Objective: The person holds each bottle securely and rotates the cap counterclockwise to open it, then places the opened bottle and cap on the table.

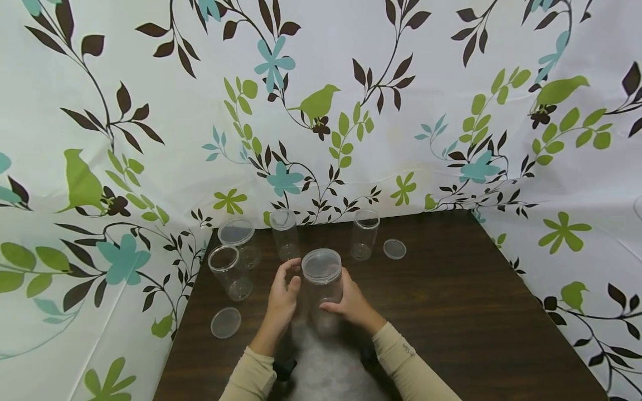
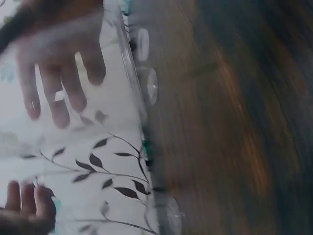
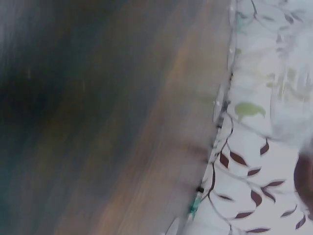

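Note:
My right hand [image 1: 355, 303] grips a clear plastic jar [image 1: 325, 292] by its side, thumb across the front. A translucent lid [image 1: 321, 265] covers the jar's mouth. To the left of the jar is my left hand [image 1: 282, 295], fingers loosely bent and apart from it. In the left wrist view, the right hand's fingers [image 2: 61, 81] show through the clear jar, and the left hand [image 2: 29, 210] is at the lower left edge. The right wrist view catches part of the jar [image 3: 292, 98] and a blurred bit of the right hand [image 3: 304, 181].
At the back left stand a wide jar [image 1: 247, 256] and an open jar [image 1: 230, 281]. Two slimmer jars, one [image 1: 287, 239] and another [image 1: 364, 239], stand along the back edge. Loose lids lie on the dark table [image 1: 451, 312]: one left [image 1: 225, 323], one right [image 1: 394, 249]. Patterned cloth [image 1: 401, 111] surrounds the table.

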The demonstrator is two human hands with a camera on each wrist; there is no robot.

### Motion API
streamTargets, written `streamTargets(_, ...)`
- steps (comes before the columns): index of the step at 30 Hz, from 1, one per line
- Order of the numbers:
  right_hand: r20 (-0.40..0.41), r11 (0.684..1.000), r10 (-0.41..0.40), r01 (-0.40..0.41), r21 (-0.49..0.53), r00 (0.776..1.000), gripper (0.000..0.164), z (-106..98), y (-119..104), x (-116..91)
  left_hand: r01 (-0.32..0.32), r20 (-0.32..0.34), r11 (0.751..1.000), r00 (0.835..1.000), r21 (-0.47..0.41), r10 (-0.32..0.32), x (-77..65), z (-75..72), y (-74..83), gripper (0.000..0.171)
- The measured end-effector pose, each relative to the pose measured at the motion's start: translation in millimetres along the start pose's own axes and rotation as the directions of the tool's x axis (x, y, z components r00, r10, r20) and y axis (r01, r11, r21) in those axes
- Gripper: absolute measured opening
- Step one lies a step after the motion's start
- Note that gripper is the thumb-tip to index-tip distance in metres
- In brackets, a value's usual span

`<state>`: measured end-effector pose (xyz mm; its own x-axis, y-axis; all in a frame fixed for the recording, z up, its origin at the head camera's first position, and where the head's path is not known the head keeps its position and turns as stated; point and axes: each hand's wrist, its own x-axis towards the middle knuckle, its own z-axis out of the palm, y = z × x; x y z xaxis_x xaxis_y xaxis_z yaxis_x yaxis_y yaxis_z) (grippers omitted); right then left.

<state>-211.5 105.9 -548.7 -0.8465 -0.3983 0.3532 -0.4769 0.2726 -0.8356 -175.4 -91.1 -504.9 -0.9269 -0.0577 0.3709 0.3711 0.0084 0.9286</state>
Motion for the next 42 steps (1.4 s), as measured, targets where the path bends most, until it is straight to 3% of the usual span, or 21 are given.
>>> streamTargets(2, 0.077, 0.998, -0.025, 0.019, 0.068, 0.997, 0.094, -5.3, 1.4, 0.1, 0.026, 0.117, 0.999, 0.993, -0.040, -0.021, 0.2, -9.3, -3.2, 0.067)
streamTargets(5, 0.184, 0.988, -0.051, 0.023, 0.152, 0.982, 0.092, -10.3, 2.7, 0.1, 0.038, 0.228, 0.998, 0.973, -0.059, -0.024, 0.5, -18.4, -7.1, 0.076)
streamTargets(9, 0.238, 0.981, -0.058, 0.011, 0.195, 0.970, 0.093, -9.9, 5.2, -1.1, 0.050, 0.248, 0.997, 0.968, -0.054, -0.035, 0.1, -20.6, -7.0, 0.067)
streamTargets(14, 0.172, 0.991, -0.063, 0.041, 0.130, 0.983, 0.090, -7.0, -5.1, -2.4, 0.078, 0.169, 0.996, 0.983, -0.048, -0.069, -2.3, -11.3, -2.9, 0.062)
streamTargets(18, 0.097, 0.998, -0.062, 0.061, 0.007, 0.993, 0.094, -2.6, -6.3, -1.9, 0.085, 0.046, 0.996, 0.995, -0.033, -0.083, -7.7, 3.1, -0.6, 0.064)
streamTargets(20, 0.055, 0.997, -0.062, 0.064, -0.051, 0.997, 0.098, 3.2, 4.6, -2.4, 0.075, -0.024, 0.997, 0.997, -0.021, -0.076, -10.9, 11.0, 0.5, 0.065)
streamTargets(25, -0.080, 0.976, -0.049, 0.030, -0.217, 0.996, 0.103, 14.0, -1.4, -6.5, 0.057, -0.162, 0.998, 0.985, 0.018, -0.053, -15.2, 28.0, 3.4, 0.069)
streamTargets(29, -0.201, 0.932, -0.095, 0.017, -0.362, 0.975, 0.105, 22.9, -5.9, -8.2, 0.037, -0.250, 0.996, 0.968, 0.083, -0.015, -14.3, 37.7, 5.2, 0.071)
streamTargets(32, -0.239, 0.920, -0.124, 0.021, -0.392, 0.963, 0.105, 25.9, -8.2, -7.5, 0.022, -0.296, 0.990, 0.955, 0.137, 0.020, -13.5, 40.5, 5.6, 0.071)
streamTargets(35, -0.211, 0.949, -0.084, 0.014, -0.314, 0.974, 0.104, 23.9, -8.0, -5.9, -0.004, -0.296, 0.988, 0.954, 0.154, 0.049, -13.9, 37.2, 4.7, 0.068)
streamTargets(38, -0.127, 0.990, -0.009, -0.008, -0.138, 0.992, 0.101, 16.7, -5.8, -4.5, -0.019, -0.252, 0.993, 0.967, 0.120, 0.049, -13.2, 27.3, 2.9, 0.061)
streamTargets(42, 0.039, 0.998, 0.009, -0.012, 0.064, 0.999, 0.097, 3.5, -1.7, -3.7, 0.010, -0.119, 0.999, 0.993, -0.033, -0.014, -9.1, 9.5, 1.7, 0.058)
